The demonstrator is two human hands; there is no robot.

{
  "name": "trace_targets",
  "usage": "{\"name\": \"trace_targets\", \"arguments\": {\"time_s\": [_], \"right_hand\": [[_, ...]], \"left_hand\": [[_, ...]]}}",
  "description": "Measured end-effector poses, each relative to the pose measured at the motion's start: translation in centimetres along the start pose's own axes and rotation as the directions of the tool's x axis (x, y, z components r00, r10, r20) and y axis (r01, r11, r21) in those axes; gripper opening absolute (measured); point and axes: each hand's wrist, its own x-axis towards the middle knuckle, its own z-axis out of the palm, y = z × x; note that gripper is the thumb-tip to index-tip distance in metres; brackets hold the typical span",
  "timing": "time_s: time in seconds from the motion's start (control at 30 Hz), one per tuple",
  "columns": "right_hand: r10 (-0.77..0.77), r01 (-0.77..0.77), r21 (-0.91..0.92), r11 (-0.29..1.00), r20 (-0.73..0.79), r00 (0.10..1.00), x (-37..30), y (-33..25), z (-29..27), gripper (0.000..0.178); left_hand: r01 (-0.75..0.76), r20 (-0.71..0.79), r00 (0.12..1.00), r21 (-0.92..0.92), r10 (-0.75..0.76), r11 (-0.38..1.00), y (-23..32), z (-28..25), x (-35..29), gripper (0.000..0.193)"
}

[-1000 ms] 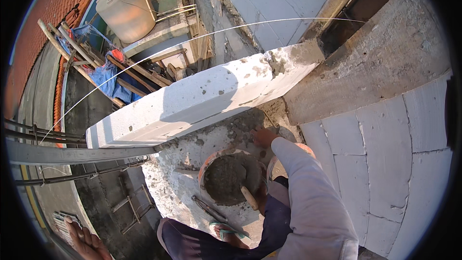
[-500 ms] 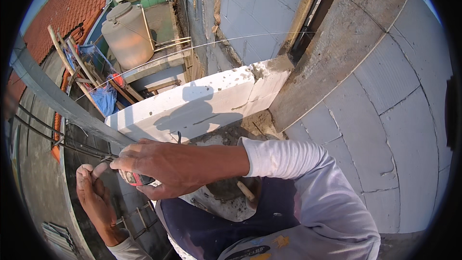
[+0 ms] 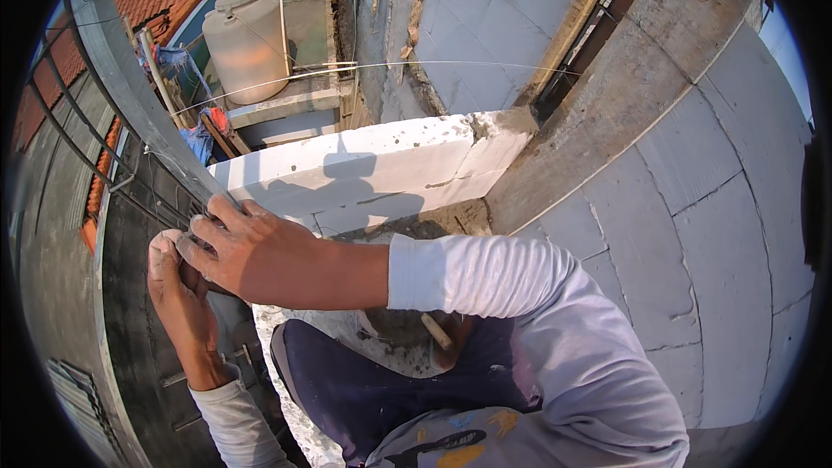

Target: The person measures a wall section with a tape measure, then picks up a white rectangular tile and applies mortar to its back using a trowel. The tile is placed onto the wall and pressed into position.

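My right hand (image 3: 256, 251) reaches across to the left with its fingers curled, beside the lower end of a grey post (image 3: 143, 78). Just below it, my left hand (image 3: 179, 295) has its thumb and fingers drawn together, and the fingertips of both hands meet or nearly meet. Whatever they hold is hidden behind the fingers. Dark steel bars (image 3: 91, 165) pass close to the hands on the far left. A low wall of white blocks (image 3: 381, 178) stands just beyond my right forearm, with a thin white string (image 3: 416, 64) stretched above it.
A wooden handle (image 3: 438, 331) lies by grey mortar (image 3: 399, 327) near my knees. Pale block walling (image 3: 641, 217) and a concrete column (image 3: 607, 78) rise on the right. Beyond the low wall stands a water tank (image 3: 247, 48); the left side drops away beside a dark wall (image 3: 61, 295).
My view has shifted left. My right hand has turned and curled its fingers; the rounded red and black thing under it no longer shows. My left hand stays close to it.
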Motion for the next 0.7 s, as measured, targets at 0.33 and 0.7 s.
{"name": "trace_targets", "arguments": {"time_s": [0.33, 0.7], "right_hand": [[0.309, -0.123, -0.407, 0.905, 0.430, 0.849, -8.8, 6.1, -14.4, 0.052], [0.771, 0.009, -0.948, 0.317, 0.263, 0.580, -6.5, 7.7, -44.1, 0.037]], "left_hand": [[0.006, -0.006, 1.000, -0.021, -0.006, 1.000, 0.1, -1.2, 0.6, 0.019], [0.044, -0.017, 0.999, 0.050, -0.043, 0.998, 0.1, -1.1, 0.4, 0.017]]}}
